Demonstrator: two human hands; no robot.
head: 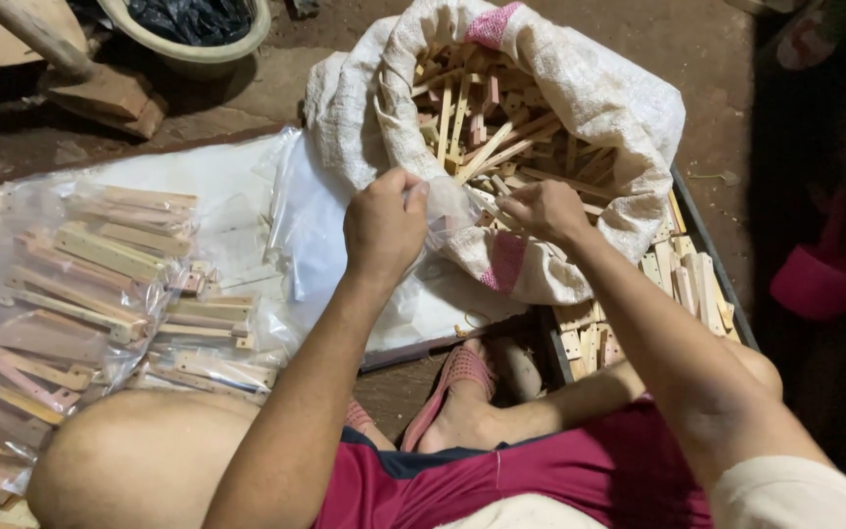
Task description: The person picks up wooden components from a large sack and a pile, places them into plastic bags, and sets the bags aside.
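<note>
My left hand (382, 223) pinches the top edge of a small clear plastic bag (450, 208), which hangs in front of a white woven sack (589, 98). My right hand (543, 210) grips the bag's other side, at the sack's lower rim. The sack lies open and is full of pale wooden sticks (482, 127) with small blocks at their ends.
Several clear bags packed with wooden sticks (100, 284) are piled at the left. A dark tray (712, 264) with more wooden pieces lies under the sack at the right. Empty plastic bags (315, 235) lie flat in the middle. A bowl (193, 39) stands at top. My foot in a pink sandal (457, 387) rests below.
</note>
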